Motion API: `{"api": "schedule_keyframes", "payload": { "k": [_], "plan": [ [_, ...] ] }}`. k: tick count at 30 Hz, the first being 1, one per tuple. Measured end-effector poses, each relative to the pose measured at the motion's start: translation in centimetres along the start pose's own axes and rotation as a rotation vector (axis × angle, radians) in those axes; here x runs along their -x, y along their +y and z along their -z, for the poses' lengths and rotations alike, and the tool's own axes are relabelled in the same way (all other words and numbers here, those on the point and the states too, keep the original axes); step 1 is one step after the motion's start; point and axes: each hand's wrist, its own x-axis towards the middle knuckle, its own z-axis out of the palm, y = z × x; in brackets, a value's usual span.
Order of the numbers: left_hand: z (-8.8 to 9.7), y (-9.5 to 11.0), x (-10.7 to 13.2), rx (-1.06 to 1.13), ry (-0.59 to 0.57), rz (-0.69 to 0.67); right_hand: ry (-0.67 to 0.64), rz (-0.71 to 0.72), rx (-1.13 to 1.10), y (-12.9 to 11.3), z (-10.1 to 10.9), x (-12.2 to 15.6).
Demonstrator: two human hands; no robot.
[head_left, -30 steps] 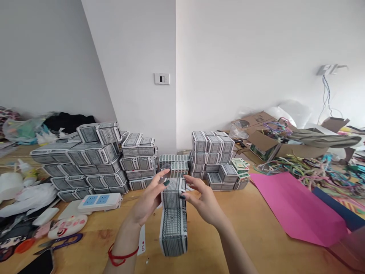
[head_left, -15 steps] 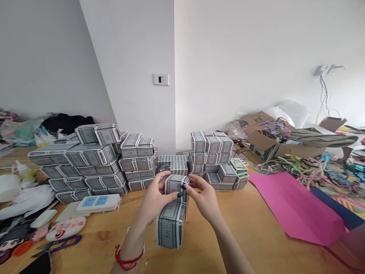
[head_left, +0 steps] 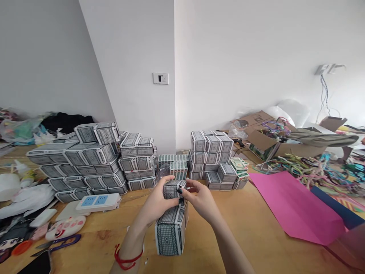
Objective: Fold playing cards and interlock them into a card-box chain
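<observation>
In the middle of the table, a grey-and-white patterned block folded from playing cards (head_left: 170, 234) stands nearest me. Behind it, a further card block (head_left: 172, 189) sits higher, gripped between both hands. My left hand (head_left: 158, 199) wraps its left side, thumb across the front. From the right, my right hand (head_left: 202, 198) pinches its edge with thumb and fingers. The two blocks appear to touch; whether they are joined is hidden by my fingers. Just beyond my hands are green-and-white card stacks (head_left: 178, 169).
Stacked card blocks (head_left: 95, 156) rise at the left, and another stack (head_left: 212, 146) stands right of centre. A power strip (head_left: 98, 203), scissors (head_left: 58, 244) and phone (head_left: 37, 264) lie at left. Pink paper (head_left: 296, 209), pipe cleaners (head_left: 299, 171) and a cardboard box (head_left: 265, 144) occupy the right.
My hands have pressed the rear block slightly lower, and its top now looks flatter. The near block shows a little lower in view, and my right fingertips have shifted on the edge.
</observation>
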Motion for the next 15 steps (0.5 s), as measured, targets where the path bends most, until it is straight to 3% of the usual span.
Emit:
{"api": "schedule_keyframes", "payload": {
  "k": [5,10,15],
  "plan": [
    [0.5,-0.2,-0.1,0.0,-0.047,0.008,-0.104,0.002,-0.073,0.3,0.2,-0.3],
    [0.4,0.3,0.1,-0.02,0.017,0.017,0.023,-0.003,-0.09,0.0,-0.2,-0.1],
    [0.3,1.1,0.4,-0.024,0.011,-0.005,0.055,-0.007,-0.105,-0.4,-0.2,0.1]
  ]
}}
